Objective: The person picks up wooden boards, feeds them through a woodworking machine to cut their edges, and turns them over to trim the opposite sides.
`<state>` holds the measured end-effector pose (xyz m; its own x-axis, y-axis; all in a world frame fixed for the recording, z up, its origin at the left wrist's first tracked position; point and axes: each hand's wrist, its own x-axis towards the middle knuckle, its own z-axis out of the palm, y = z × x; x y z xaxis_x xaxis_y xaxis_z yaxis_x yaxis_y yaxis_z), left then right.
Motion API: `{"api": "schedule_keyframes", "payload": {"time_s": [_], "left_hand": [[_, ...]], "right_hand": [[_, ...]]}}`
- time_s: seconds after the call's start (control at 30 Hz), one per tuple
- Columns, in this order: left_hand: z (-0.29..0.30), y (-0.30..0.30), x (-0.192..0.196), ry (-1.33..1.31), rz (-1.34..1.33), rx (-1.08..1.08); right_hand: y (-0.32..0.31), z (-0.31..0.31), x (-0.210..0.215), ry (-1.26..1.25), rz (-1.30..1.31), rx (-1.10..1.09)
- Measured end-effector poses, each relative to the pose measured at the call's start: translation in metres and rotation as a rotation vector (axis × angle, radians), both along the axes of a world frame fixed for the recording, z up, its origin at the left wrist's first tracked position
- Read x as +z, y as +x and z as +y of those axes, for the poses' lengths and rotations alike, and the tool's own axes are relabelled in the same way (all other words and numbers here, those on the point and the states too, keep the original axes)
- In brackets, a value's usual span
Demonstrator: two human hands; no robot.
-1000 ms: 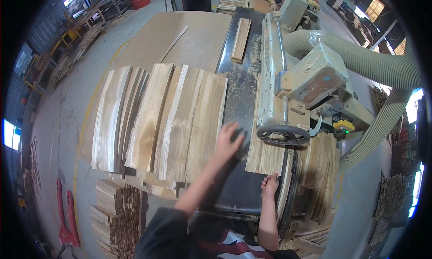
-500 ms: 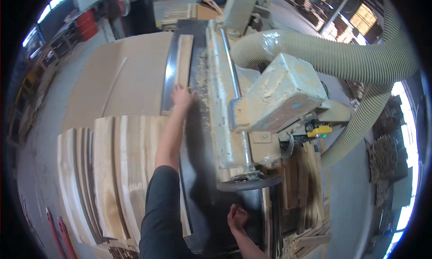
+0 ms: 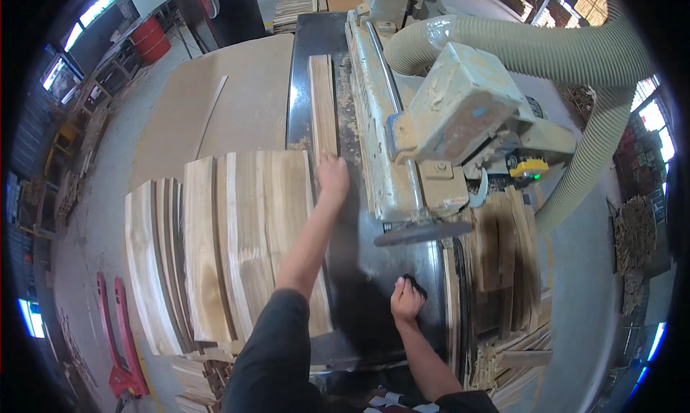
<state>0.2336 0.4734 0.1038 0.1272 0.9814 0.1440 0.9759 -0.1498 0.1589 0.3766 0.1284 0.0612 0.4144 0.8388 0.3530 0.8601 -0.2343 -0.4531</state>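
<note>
Head view: narrow board (image 3: 323,100) laid lengthwise on dark machine bed (image 3: 374,262); its near end is grasped by left hand (image 3: 332,176). Right hand (image 3: 407,299) is held curled near handwheel (image 3: 424,233) (whether anything is gripped cannot be told).

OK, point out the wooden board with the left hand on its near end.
The narrow board on the black machine table, its near end under the left hand; the wider boards lie grouped further left.
</note>
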Motion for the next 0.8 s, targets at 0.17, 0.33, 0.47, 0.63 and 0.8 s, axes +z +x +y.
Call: {"api": "schedule_keyframes", "payload": {"time_s": [0.17,0.33,0.47,0.63,0.8], "left_hand": [[-0.172,-0.013,-0.003,0.086,-0.093,-0.01],[-0.339,0.005,0.017,0.066,-0.22,-0.088],[-0.452,0.016,0.026,-0.121,-0.166,-0.155],[-0.546,0.007,0.038,-0.22,-0.196,-0.322],[-0.583,0.006,0.039,-0.676,-0.881,-0.076]], "right_hand": [[-0.01,-0.003,0.006,0.009,0.171,-0.005],[0.001,-0.013,0.019,-0.035,0.39,0.033],[-0.006,-0.054,0.033,-0.066,0.506,0.213],[-0.013,-0.163,0.04,-0.202,0.678,0.338],[0.023,-0.248,-0.001,-0.208,0.898,0.171]]}}
